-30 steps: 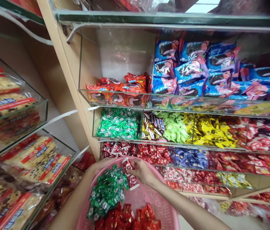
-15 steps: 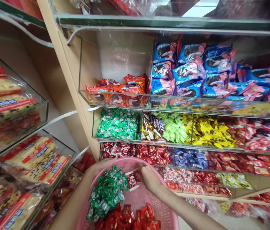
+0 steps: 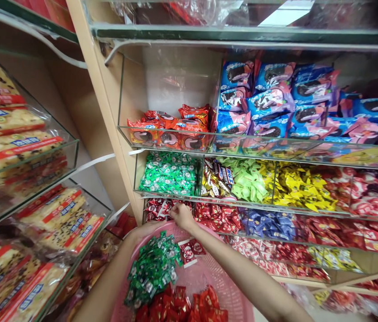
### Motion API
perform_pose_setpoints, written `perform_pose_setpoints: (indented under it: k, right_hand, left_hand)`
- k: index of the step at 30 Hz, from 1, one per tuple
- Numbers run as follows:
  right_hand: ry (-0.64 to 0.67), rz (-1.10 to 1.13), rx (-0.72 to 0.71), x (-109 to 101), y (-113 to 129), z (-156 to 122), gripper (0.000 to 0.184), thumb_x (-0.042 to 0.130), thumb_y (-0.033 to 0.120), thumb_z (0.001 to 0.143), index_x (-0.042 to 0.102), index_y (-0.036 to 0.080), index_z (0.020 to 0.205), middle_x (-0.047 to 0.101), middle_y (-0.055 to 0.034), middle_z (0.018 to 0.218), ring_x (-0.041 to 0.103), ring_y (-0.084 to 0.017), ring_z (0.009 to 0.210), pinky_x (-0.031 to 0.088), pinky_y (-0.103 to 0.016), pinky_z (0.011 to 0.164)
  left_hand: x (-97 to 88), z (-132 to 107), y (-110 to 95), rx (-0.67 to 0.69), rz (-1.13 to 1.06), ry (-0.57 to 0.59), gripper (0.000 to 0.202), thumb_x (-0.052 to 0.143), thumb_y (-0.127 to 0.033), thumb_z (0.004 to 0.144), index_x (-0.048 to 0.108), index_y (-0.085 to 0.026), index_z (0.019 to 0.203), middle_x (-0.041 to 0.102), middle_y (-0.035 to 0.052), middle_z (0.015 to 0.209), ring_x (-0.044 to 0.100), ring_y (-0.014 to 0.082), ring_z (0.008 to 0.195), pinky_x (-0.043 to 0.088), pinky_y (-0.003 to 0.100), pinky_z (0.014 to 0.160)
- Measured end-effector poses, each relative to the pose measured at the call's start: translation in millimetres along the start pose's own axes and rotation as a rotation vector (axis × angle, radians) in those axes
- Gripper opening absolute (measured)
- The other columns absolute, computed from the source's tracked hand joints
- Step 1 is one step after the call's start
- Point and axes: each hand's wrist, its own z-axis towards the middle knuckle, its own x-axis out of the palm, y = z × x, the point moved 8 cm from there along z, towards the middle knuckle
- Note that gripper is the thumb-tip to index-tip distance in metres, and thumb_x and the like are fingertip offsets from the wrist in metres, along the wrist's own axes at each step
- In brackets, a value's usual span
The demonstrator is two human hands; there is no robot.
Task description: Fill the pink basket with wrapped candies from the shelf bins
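Observation:
My left hand (image 3: 147, 229) is wrapped over the far left rim of a pink plastic basket (image 3: 237, 286). In the basket lie a heap of green-wrapped candies (image 3: 157, 266), a pile of shiny red-wrapped candies (image 3: 172, 304) and a couple of dark red and white candy packets (image 3: 190, 251). Beyond the basket's rim, my right hand (image 3: 182, 216) reaches into the bin of dark red and white packets (image 3: 153, 208). Its fingers are pinched at one packet there, partly hidden by the hand.
Glass-fronted shelves rise ahead, holding green candies (image 3: 168, 173), yellow candies (image 3: 304, 185), blue-wrapped candies (image 3: 271, 222) and blue cookie packs (image 3: 272, 94). Red cookie packs (image 3: 192, 116) sit upper left. On the left, packaged crackers (image 3: 57, 208) fill angled shelves beside a wooden upright (image 3: 103, 103).
My right hand has moved from inside the basket up to the dark red bin, leaving packets behind in the basket. My left hand stays on the rim. The view has shifted slightly left.

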Motion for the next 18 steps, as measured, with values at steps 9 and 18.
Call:
perform_pose_setpoints:
  k: [9, 18]
  right_hand:
    - [0.134, 0.399, 0.383, 57, -13, 39, 0.026, 0.048, 0.027, 0.087, 0.050, 0.014, 0.065, 0.045, 0.0081, 0.046, 0.032, -0.003, 0.031, 0.027, -0.016, 0.034]
    - [0.101, 0.710, 0.520, 69, -16, 37, 0.022, 0.053, 0.025, 0.085, 0.049, 0.013, 0.067, 0.042, 0.0095, 0.046, 0.030, -0.001, 0.031, 0.022, -0.014, 0.030]
  left_hand:
    - [-5.2, 5, -5, 0.053, 0.035, -0.026, 0.047, 0.065, -0.050, 0.066, 0.070, -0.017, 0.098, 0.070, 0.0054, 0.105, 0.055, 0.0246, 0.107, 0.036, 0.030, 0.094]
    - [-7.6, 9, 2, 0.042, 0.048, -0.012, 0.046, 0.063, -0.051, 0.068, 0.070, -0.015, 0.095, 0.071, 0.0061, 0.101, 0.058, 0.0240, 0.099, 0.039, 0.030, 0.089]
